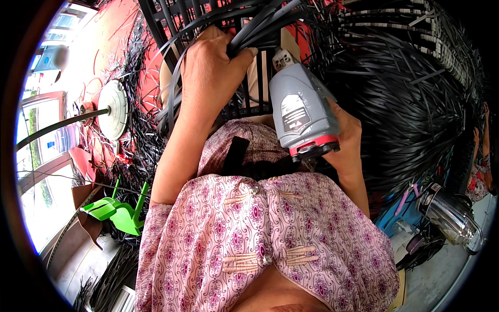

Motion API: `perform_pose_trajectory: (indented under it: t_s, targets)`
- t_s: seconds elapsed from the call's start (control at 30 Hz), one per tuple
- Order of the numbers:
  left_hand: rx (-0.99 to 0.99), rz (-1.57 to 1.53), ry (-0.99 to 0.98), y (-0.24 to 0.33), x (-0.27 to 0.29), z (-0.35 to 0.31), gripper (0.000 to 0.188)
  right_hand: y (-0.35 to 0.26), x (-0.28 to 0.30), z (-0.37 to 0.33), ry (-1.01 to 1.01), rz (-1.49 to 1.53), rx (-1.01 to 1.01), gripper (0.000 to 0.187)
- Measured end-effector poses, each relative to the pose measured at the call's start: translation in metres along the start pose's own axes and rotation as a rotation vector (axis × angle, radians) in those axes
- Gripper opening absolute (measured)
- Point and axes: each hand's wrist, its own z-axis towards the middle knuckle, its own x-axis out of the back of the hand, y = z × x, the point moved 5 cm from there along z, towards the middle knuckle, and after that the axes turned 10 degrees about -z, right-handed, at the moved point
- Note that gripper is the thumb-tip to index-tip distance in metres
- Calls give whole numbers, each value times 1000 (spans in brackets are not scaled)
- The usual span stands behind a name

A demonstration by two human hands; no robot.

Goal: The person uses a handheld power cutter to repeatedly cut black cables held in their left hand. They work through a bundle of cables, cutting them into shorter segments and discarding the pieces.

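Saw at right a glossy, tangled heap of black strands point(410, 93); saw at the far middle a stiff-looking dark slatted frame point(260, 78) with crossing bars; saw right of centre a boxy, hard-shelled grey-and-red power tool point(301, 104), with the right grip point(347, 127) clamped on it; judged fairly heavy and rigid, best held around its body; saw far and slightly left of the tool a bundle of flat black strips point(260, 31), with the left grip point(213, 65) clamped on it; judged light, springy and slippery, best pinched together.
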Motion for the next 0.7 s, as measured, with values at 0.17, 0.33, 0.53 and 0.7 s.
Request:
perform_pose_trajectory:
  t_s: [0.17,0.33,0.53,0.7]
  targets:
    - [-150,16,73,-4,-1,2,33,-5,1,2,13,-34,24,52]
    - [-92,-45,6,-6,-1,3,34,4,4,-6,22,172,-40,58]
    - [-76,-307,61,-5,20,-9,33,18,18,-44,156,165,-240,29]
    - [-32,-757,105,6,53,-29,28,32,22,-70,110,107,-347,33]
